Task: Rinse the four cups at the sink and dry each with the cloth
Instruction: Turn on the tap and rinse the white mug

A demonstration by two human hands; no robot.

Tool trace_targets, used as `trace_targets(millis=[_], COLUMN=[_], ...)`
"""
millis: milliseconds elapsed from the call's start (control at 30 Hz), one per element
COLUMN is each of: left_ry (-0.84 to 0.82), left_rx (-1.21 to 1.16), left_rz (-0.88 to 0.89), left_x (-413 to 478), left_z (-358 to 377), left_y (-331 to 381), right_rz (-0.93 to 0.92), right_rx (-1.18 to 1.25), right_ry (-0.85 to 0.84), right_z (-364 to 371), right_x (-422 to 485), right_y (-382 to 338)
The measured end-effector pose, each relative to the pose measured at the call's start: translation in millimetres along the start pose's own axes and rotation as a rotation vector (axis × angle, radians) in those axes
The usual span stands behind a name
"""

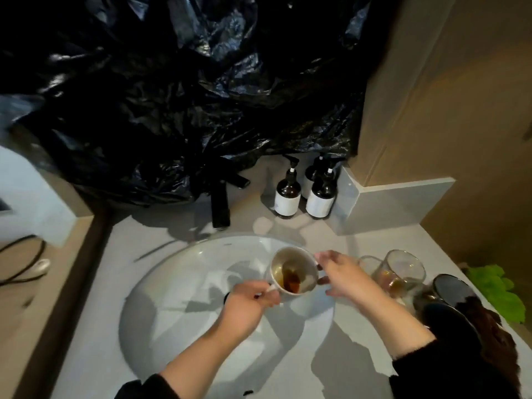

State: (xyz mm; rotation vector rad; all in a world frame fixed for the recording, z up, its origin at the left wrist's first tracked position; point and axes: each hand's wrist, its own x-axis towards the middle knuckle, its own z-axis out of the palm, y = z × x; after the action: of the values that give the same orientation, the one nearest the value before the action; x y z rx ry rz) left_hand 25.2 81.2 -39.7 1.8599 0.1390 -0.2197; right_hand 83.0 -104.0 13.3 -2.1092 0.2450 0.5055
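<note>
Over the sink (161,272), the fingers of the left hand (244,306) are curled and pinched on the handle of a tilted white mug (293,272) with brown liquid inside. The right hand (342,277) is held just beside it, fingers spread. Two glass cups (403,269), a dark cup (452,289) and a green cloth (495,289) are set on the counter further right.

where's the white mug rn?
Head view, centre: the white mug is over the sink basin, its handle gripped by the left hand, the right hand at its right side; glass cups stand further right on the counter.
</note>
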Motion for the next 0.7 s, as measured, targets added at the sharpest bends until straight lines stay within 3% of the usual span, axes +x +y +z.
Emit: trace_targets(millis=[100,233,300,500,700], left_ry=[0.065,0.114,0.124,0.114,0.108], left_rx=[0.063,0.301,0.347,0.593,0.954], left_rz=[0.051,0.084,0.112,0.238,0.229], left_x=[6,15,17,23,24], left_z=[-34,-62,-70,-72,-67], left_y=[-18,-40,-49,-72,-90], right_rz=[0.137,0.142,0.121,0.039,-0.099], right_rx=[0.164,0.262,0.306,0.396,0.491], right_ry=[-0.161,-0.501,-0.592,-0.492,-0.418], right_z=[30,63,76,112,138], right_x=[32,77,93,123,113], right_y=[-6,0,4,22,37])
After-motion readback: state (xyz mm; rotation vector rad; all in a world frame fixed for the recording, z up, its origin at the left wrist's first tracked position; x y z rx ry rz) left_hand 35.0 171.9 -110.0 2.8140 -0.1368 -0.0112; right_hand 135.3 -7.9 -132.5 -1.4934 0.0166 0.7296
